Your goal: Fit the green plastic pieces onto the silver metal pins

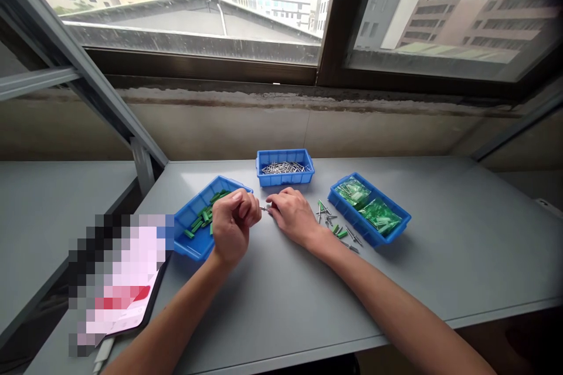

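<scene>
A small metal pin (pixel 264 208) spans the narrow gap between my two hands. My left hand (pixel 234 220) is closed, its fingers curled round one end of the pin, in front of a blue bin (pixel 193 248) of green pieces. The fingertips of my right hand (pixel 290 214) pinch the other end. Behind the hands stands a blue bin (pixel 285 179) full of metal pins (pixel 281 168). Loose metal pins and green pieces (pixel 338 231) lie on the table just right of my right hand.
At the right, a blue bin (pixel 398 233) holds clear bags of green pieces (pixel 382 215). A partly blurred phone (pixel 127 287) with a cable (pixel 104 353) lies on the grey table (pixel 281 304) at the left. A metal frame post (pixel 92 64) rises at the left, and a window is behind.
</scene>
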Tool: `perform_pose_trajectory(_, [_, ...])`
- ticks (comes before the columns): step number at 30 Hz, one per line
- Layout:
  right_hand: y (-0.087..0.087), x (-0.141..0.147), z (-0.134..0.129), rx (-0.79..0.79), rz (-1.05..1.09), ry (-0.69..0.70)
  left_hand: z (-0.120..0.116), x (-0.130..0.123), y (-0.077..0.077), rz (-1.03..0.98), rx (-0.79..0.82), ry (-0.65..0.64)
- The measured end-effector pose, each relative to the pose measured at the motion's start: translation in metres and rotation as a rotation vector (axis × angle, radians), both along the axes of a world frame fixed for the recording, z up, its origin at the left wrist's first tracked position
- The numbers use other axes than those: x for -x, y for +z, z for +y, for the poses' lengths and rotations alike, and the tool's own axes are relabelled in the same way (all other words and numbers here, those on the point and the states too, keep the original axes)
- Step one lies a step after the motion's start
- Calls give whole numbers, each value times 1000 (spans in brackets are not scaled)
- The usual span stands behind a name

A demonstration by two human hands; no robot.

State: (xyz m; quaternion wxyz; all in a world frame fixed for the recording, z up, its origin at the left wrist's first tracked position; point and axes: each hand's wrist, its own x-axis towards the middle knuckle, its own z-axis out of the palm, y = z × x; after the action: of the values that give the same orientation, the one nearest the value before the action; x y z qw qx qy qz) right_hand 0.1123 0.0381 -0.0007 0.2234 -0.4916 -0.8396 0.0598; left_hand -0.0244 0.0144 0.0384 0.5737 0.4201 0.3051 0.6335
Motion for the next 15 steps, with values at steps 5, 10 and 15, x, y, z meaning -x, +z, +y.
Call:
perform_pose_trajectory(5, [11,-17,-3,28,-62,12,-1,-10,-12,529,-1,-221])
perform_pose_trajectory(10, [13,-46,-17,278,468,-37,-6,-21,-18,739,35,-233])
perform_pose_trajectory(15, [12,-46,-26,628,971,12,-4,-18,-17,741,38,-108])
